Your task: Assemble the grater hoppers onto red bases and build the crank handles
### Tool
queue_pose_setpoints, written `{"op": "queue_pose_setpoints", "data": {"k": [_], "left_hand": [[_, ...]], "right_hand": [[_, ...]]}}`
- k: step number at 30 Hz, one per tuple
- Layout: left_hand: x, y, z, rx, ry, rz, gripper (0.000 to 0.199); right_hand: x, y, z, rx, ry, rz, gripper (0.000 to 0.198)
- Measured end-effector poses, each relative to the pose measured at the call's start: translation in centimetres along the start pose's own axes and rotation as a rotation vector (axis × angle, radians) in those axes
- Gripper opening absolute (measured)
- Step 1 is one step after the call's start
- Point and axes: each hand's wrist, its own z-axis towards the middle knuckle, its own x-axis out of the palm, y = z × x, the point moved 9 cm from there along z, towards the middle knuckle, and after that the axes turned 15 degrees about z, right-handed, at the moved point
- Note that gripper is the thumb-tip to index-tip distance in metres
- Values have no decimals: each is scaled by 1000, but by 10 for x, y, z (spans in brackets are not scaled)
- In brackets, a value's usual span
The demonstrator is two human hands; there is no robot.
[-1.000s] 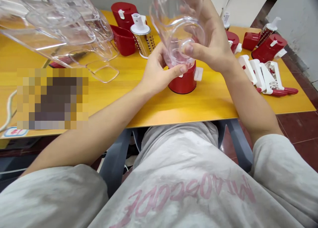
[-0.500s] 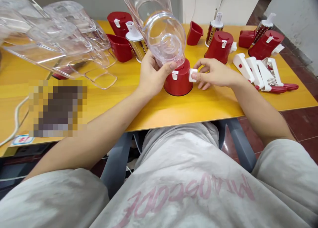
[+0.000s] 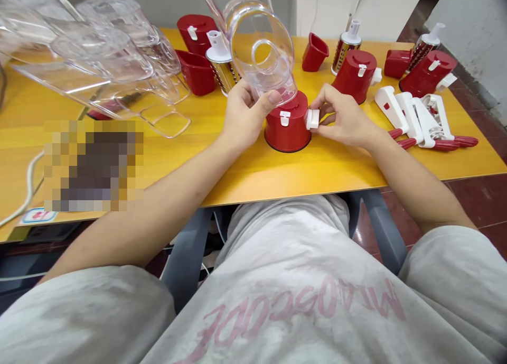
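My left hand (image 3: pixel 245 113) grips the lower edge of a clear plastic grater housing (image 3: pixel 273 71), thumb in front. The housing is tilted, its round opening facing me, and its bottom rests at the top of a red suction base (image 3: pixel 285 134). That base stands upright on the table, a small white latch (image 3: pixel 284 120) on its front. My right hand (image 3: pixel 340 115) closes its fingertips around the white knob (image 3: pixel 312 119) on the base's right side. Part of the base's top is hidden behind the housing and my left thumb.
Several clear housings (image 3: pixel 103 52) are piled at left, near a blurred dark patch (image 3: pixel 99 166). Behind stand red bases (image 3: pixel 356 76), red pushers (image 3: pixel 315 52) and metal grater drums (image 3: pixel 346 47) with white stems. White handles (image 3: pixel 420 121) with red grips lie at right.
The housing has turned so that its round opening faces me more. My right fingers have shifted around the white knob, which sticks out to the right. The view has shifted slightly.
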Motion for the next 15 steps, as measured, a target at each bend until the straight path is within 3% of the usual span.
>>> {"op": "queue_pose_setpoints", "data": {"k": [2, 5, 9, 13, 15], "left_hand": [[-2, 0, 0, 4, -27, -11, 129], [-14, 7, -3, -36, -175, -149, 115], [-7, 6, -4, -3, -94, -106, 121], [-17, 15, -5, -10, -221, -226, 91], [-6, 15, -3, 56, -90, -186, 88]], "right_hand": [[-2, 4, 0, -25, -1, -38, 57], [-4, 4, 0, 2, 9, -51, 61], [-7, 6, -1, 27, 10, -21, 59], [-8, 9, -3, 46, -4, -23, 51], [-7, 10, -2, 41, -5, -13, 47]]}}
